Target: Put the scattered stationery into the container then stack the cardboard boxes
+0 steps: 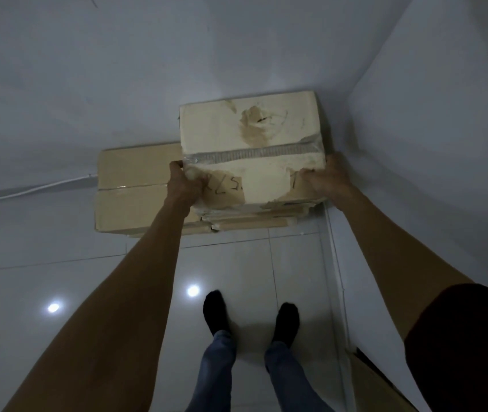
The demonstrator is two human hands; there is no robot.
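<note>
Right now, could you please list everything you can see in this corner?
top cardboard box: one, pale cream, torn, in the wall corner, over the lower cardboard box
lower cardboard box: one, brown, on the floor, sticking out left
cable: one, white, along the left wall's foot
cardboard piece: one, brown, bottom right by the wall
floor: one, white glossy tiles
feet: two, black socks, on the tiles
left hand: one, grips the top cardboard box's near left corner
right hand: one, grips its near right corner

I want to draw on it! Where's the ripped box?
Head view, centre: the ripped box is gripped by the left hand and right hand, over a brown box.
</note>
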